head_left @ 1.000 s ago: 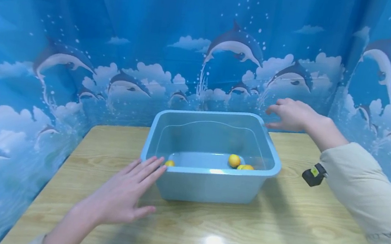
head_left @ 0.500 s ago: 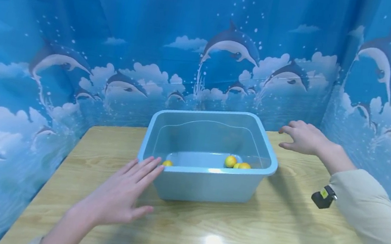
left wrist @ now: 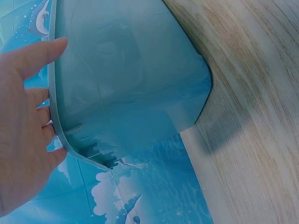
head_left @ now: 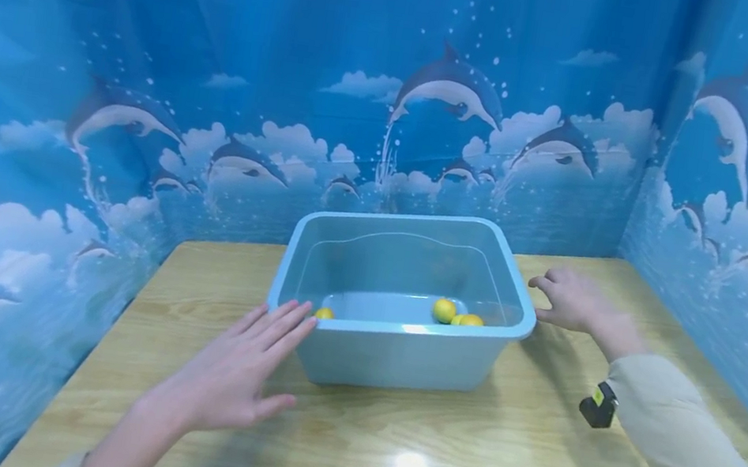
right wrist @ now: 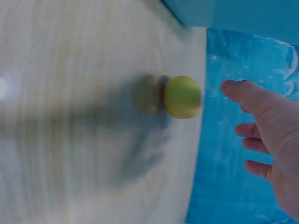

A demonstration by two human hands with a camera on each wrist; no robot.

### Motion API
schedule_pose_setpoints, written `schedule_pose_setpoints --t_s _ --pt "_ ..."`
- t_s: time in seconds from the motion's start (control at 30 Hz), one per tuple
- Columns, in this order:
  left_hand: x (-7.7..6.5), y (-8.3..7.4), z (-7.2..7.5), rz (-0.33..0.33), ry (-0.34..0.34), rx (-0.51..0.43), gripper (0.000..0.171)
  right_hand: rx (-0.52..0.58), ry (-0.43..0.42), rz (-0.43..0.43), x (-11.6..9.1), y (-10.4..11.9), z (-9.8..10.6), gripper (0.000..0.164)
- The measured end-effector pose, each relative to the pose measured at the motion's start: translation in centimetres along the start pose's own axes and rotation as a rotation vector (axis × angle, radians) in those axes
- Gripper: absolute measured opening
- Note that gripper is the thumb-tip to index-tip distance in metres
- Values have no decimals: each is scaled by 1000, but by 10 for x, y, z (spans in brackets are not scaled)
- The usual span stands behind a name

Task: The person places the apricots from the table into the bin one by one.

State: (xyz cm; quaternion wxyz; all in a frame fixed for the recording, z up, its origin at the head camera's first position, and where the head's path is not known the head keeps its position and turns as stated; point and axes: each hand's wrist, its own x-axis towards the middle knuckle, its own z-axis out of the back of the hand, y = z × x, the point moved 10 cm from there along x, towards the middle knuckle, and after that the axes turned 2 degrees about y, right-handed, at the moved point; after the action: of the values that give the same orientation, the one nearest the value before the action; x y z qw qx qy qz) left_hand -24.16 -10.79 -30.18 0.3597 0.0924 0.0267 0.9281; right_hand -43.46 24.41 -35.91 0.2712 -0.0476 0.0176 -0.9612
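Note:
A light blue plastic bin (head_left: 392,357) stands on the table with several small yellow-orange round fruits (head_left: 444,310) inside. My left hand (head_left: 228,373) has its fingers extended to the bin's near left rim, the thumb spread away. In the left wrist view its fingertips lie along the rim, seen from outside. My right hand (head_left: 573,300) is over the table just right of the bin, fingers loosely bent and holding nothing. A yellow-green round fruit (right wrist: 182,97) shows close by the table in the right wrist view, a short gap from the right thumb; the head view hides it.
The wooden table (head_left: 344,445) reaches back to a blue dolphin-print curtain (head_left: 337,85), which also encloses the left and right sides. A black device (head_left: 599,405) is fixed at the right sleeve (head_left: 670,427).
My right hand has come down from above the bin's back right corner to low beside its right side. The left hand stays at the rim.

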Motion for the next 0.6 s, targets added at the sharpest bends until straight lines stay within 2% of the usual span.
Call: schedule_pose_setpoints --t_s 0.33,0.6 --pt "0 -1 -1 1 1 -6 93 18 34 -73 -5 -2 -34 66" --pt "0 0 -1 2 5 -12 93 5 27 -69 -5 -2 -48 48"
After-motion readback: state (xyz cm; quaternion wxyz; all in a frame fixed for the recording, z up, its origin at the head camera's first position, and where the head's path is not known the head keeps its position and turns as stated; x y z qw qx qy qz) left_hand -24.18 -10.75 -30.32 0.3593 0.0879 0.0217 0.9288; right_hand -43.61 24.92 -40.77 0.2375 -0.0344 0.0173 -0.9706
